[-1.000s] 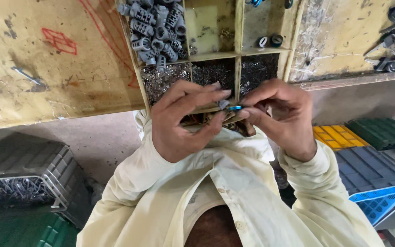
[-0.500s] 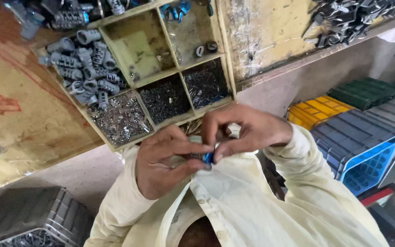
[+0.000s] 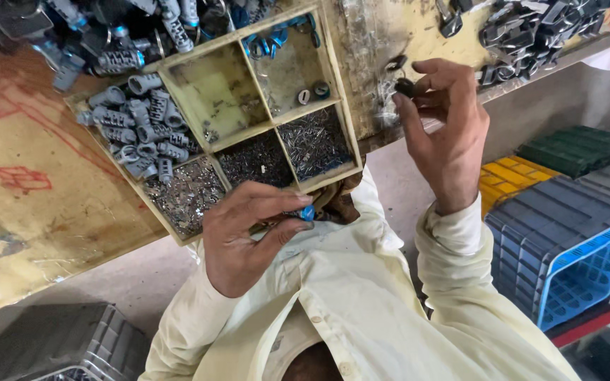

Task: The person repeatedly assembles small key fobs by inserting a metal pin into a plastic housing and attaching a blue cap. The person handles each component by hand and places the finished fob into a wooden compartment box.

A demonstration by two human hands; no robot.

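Your left hand (image 3: 248,236) pinched a small blue-tipped metal part (image 3: 306,212) below the wooden compartment tray (image 3: 333,85); your right hand (image 3: 446,134) pinched a small dark piece (image 3: 404,87) beside it. Either could have slipped and dropped.

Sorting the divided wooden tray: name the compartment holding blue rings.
The far right compartment: blue rings lie along its far edge; the other compartments hold grey metal parts.

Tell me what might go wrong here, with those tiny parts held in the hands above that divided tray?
The left hand pinches a small blue-tipped part beyond the table edge; a slip would likely drop it into the lap. The right hand holds a small dark piece at its fingertips beside the divided tray; it might fall into the tray's fine metal bits.
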